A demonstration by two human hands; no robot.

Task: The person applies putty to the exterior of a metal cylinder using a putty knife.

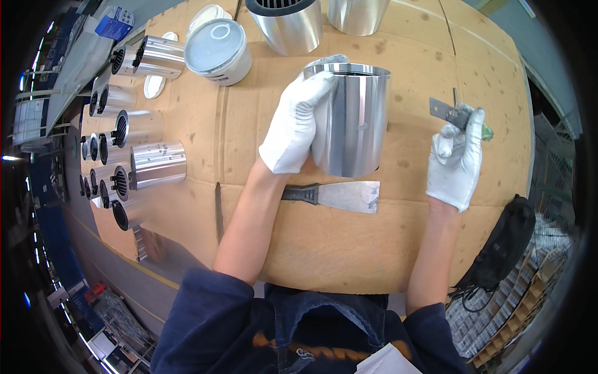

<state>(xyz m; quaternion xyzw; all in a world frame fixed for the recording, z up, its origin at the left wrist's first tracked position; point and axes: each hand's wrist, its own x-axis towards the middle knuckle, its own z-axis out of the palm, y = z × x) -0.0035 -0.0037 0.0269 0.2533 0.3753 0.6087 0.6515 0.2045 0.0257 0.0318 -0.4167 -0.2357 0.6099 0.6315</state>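
Note:
My left hand (293,128), in a white glove, is closed around the upper left side of a shiny metal cylinder (354,128). The cylinder stands nearly upright in my grip, its rim at the top and a dark inside just showing. To the right, my gloved right hand (456,156) is closed on a small scraper blade (443,112), apart from the cylinder. The blade's flat grey end points left. A bit of green (487,132) shows beside my fingers. Below the cylinder, a putty knife (349,196) with a black handle lies on the cardboard, its wide blade pointing right.
Cardboard (330,249) covers the table. A lidded white bucket (218,53) stands at the far left of my hands, with metal cylinders (289,28) behind. Several more cylinders (159,165) lie along the left edge. A black bag (501,243) sits at the right edge.

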